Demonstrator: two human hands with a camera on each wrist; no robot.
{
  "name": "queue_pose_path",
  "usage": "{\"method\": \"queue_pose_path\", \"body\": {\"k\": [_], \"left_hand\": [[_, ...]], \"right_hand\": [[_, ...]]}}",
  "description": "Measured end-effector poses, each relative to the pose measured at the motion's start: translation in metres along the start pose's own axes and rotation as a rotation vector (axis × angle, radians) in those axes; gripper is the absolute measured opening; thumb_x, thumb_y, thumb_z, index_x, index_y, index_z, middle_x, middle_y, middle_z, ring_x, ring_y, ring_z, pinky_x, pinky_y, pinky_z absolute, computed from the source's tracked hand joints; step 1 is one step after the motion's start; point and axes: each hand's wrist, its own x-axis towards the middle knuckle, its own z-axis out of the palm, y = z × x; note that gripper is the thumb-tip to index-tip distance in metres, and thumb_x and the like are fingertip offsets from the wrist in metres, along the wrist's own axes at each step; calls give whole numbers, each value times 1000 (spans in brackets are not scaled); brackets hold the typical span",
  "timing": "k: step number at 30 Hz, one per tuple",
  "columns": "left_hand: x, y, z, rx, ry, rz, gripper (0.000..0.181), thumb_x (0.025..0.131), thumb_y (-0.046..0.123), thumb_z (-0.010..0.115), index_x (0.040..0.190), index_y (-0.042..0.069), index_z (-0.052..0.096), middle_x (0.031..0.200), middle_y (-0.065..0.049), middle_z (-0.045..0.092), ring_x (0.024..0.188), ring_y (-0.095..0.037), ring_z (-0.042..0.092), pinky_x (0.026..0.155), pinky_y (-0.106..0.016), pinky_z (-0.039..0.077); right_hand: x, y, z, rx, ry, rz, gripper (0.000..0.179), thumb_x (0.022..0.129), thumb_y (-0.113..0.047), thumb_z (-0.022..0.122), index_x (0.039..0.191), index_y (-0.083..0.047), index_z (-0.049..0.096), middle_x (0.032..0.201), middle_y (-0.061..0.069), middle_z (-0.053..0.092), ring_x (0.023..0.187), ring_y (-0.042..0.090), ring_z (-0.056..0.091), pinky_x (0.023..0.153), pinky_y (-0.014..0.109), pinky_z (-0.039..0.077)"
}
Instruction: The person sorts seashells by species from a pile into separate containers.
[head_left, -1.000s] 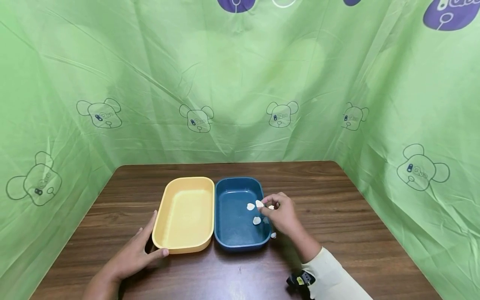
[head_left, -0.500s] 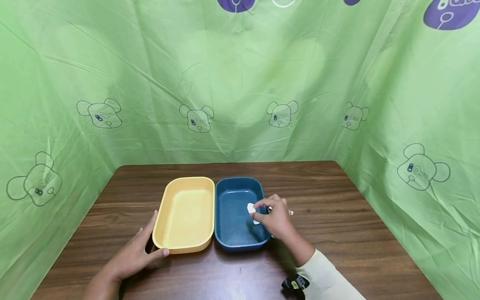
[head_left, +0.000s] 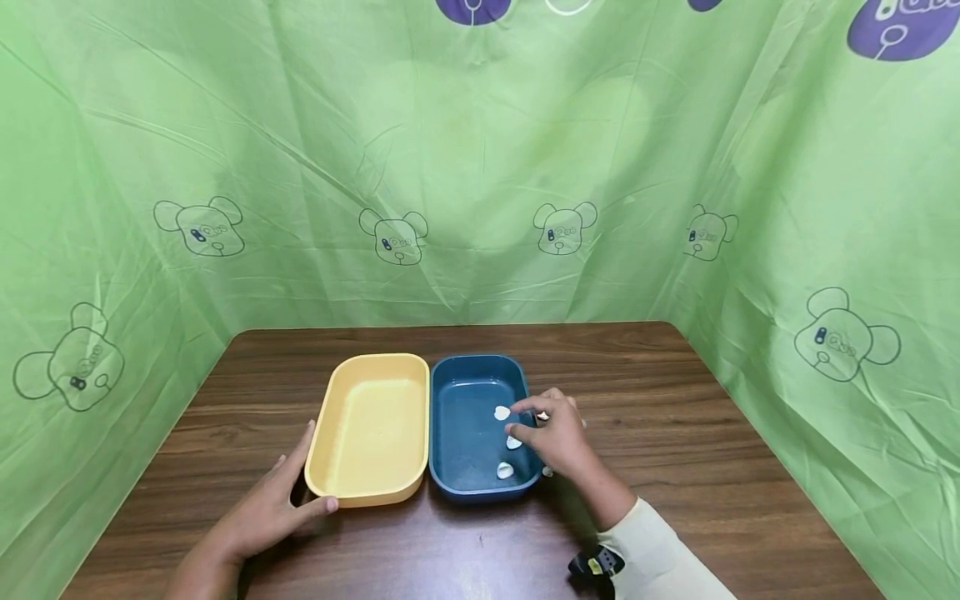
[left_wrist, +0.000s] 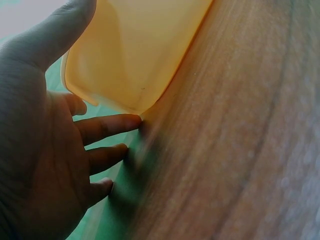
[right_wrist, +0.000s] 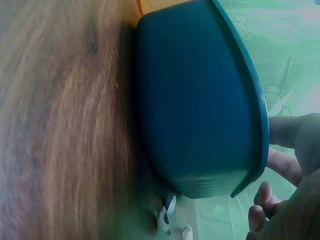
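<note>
In the head view my right hand (head_left: 558, 433) is over the right side of a blue tray (head_left: 468, 475). Its thumb and index finger are apart, with nothing between them. Three white shell-like pieces lie in the tray: one shell (head_left: 502, 412) near the fingertips, another (head_left: 513, 443) below the thumb, a third (head_left: 505, 471) near the front. My left hand (head_left: 266, 508) rests against a yellow tray (head_left: 367, 433), thumb at its front corner, fingers along its left side. In the left wrist view those fingers look straight or relaxed.
More white shells (head_left: 547, 472) lie on the table right of the blue tray, partly hidden by my right hand; the right wrist view shows several pieces (right_wrist: 163, 220) there. Both trays stand side by side on the wooden table (head_left: 480, 550). Green cloth (head_left: 480, 275) surrounds the table.
My right hand has moved a little left with a shell and let it go; that shell now lies near the blue tray's front. My left hand has not moved.
</note>
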Motion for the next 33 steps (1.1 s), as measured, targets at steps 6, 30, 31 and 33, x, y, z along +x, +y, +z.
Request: {"method": "queue_pose_path", "body": {"k": [6, 30, 31, 33], "left_hand": [[0, 0, 0, 16, -1, 0, 121, 92, 33, 87, 178, 18, 3, 178, -33, 23, 157, -49, 31, 116, 1, -4], [-2, 0, 2, 5, 5, -8, 120, 93, 35, 86, 178, 23, 2, 178, -32, 22, 161, -13, 17, 117, 0, -5], [-2, 0, 2, 6, 6, -7, 120, 93, 35, 86, 178, 23, 2, 178, -32, 23, 162, -18, 19, 117, 0, -5], [-2, -10, 5, 9, 6, -13, 121, 93, 37, 86, 178, 23, 1, 180, -28, 21, 163, -21, 20, 118, 0, -5]], "right_hand": [[5, 6, -6, 36, 28, 13, 18, 84, -15, 93, 101, -12, 88, 102, 15, 68, 106, 38, 57, 82, 39, 37], [21, 39, -13, 217, 192, 55, 14, 94, 4, 78, 107, 10, 78, 91, 21, 71, 78, 13, 58, 70, 17, 46], [22, 41, -13, 223, 187, 66, 15, 94, 4, 78, 107, 10, 78, 88, 19, 69, 76, 11, 57, 68, 17, 46], [22, 44, -12, 229, 180, 83, 16, 94, 5, 77, 108, 11, 77, 83, 15, 67, 73, 10, 55, 65, 16, 45]]}}
